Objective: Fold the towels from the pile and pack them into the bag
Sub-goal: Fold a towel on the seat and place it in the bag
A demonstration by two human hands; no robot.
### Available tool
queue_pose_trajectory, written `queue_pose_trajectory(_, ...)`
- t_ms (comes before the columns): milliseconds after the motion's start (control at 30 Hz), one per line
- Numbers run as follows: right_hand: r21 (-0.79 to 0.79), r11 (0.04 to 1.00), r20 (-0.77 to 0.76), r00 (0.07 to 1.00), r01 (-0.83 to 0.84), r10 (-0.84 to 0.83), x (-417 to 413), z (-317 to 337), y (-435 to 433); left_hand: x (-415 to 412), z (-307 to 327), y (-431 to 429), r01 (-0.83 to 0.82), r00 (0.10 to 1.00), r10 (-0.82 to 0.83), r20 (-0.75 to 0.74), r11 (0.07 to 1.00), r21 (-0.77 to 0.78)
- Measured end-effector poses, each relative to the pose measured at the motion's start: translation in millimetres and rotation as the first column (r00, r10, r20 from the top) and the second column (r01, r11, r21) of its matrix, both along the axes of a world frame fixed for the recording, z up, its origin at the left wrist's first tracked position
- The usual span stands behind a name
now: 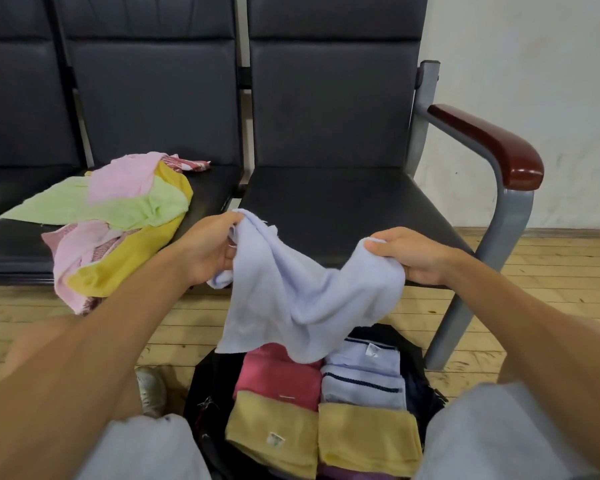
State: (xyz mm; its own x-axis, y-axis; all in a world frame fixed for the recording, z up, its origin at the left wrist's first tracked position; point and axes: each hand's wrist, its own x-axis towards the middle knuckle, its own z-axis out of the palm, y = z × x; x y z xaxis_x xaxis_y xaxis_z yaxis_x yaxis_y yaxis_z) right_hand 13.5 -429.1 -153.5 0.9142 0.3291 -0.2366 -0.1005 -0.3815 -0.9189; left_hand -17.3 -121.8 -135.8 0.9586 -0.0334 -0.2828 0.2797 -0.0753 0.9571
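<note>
The person held a pale blue towel (pixel 302 296) up between both hands, in front of the dark seat (pixel 329 202) and above the open bag (pixel 201 386) on the wooden floor (pixel 551 268). The left hand (pixel 208 251) gripped one upper edge: its fingers (pixel 227 255) were curled round a bunched fold of cloth, with the thumb lying across the top, so that the corner stuck out just past the fingertips. The right hand (pixel 416 254) pinched the opposite upper edge, thumb on top and the other fingers (pixel 418 273) curled underneath, the cloth wrapped over the tip of the thumb. Between the two hands the towel sagged in a loose curve, and its lower part hung down in front of the bag, covering the far ends of the things packed there.

Inside the bag lay folded towels in two rows: a pink one (pixel 281 374) and a pale blue one with dark stripes (pixel 364 377) farther from the person, and two yellow ones (pixel 274 431) side by side nearer the knees.

The pile of unfolded towels (pixel 118 220), pink, light green, yellow and a red-and-white one, lay on the next seat to the left, partly hanging over its front edge, well apart from either hand. A light shoe (pixel 151 389) stood on the floor just left of the bag.
</note>
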Motion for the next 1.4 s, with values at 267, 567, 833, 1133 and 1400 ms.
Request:
queue_pose_trajectory(267,0.225,0.946,0.077,0.963,0.235,-0.257,3.2,12.2,-5.7,1.8,3.1,-9.6,0.013,0.997,-0.003,0.082,0.992,-0.124)
queue_pose_trajectory(567,0.155,0.746,0.494,0.603,0.647,-0.626,17.3,11.3,-17.7,13.5,-3.5,14.4,-0.567,0.692,0.108,0.713,0.693,0.445)
queue_pose_trajectory(833,-0.188,0.765,0.716,0.619,0.616,-0.323,13.4,14.2,-23.3,15.6,0.9,23.6,-0.613,0.655,0.044,0.754,0.615,0.496)
queue_pose_trajectory(1133,-0.239,0.74,0.727,0.621,0.629,-0.293,13.4,17.0,-31.4,16.8,2.4,28.9,-0.657,0.633,0.069,0.771,0.574,0.488)
queue_pose_trajectory(1400,-0.422,0.704,0.675,0.716,0.571,-0.177,14.7,13.6,-36.9,17.4,2.2,30.1,-0.651,0.638,0.034,0.769,0.557,0.516)
